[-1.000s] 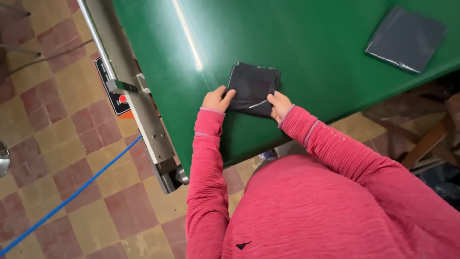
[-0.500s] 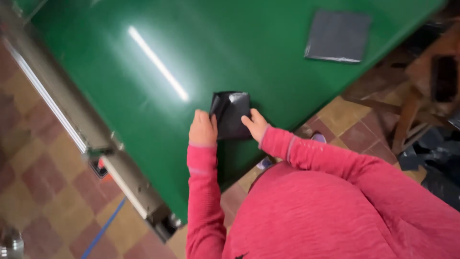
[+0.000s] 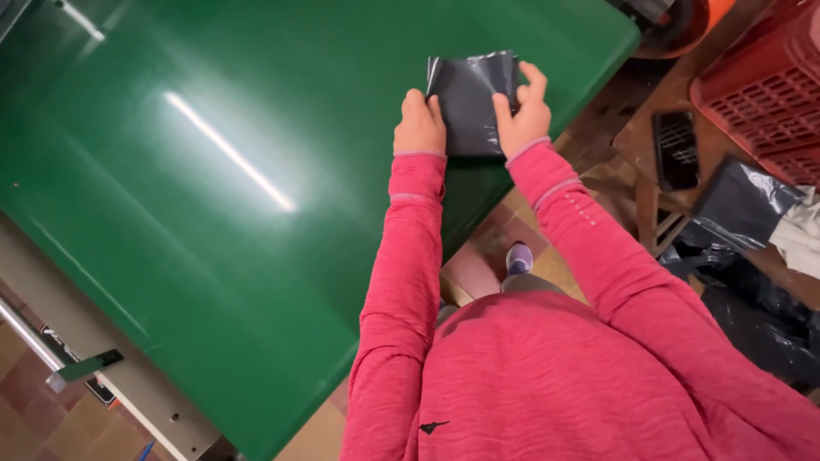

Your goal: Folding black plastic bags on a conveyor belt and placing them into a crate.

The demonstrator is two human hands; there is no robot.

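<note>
Both hands press a folded black plastic bag (image 3: pixel 468 102) flat on the green table (image 3: pixel 213 213).
Left hand (image 3: pixel 419 126) pins one edge, right hand (image 3: pixel 523 109) the other; edges should stay aligned, pressure even.

We see even overhead light striking a long white streak of glare across the glossy green worktop (image 3: pixel 213 213), with slight softness toward the frame's edges.
</note>
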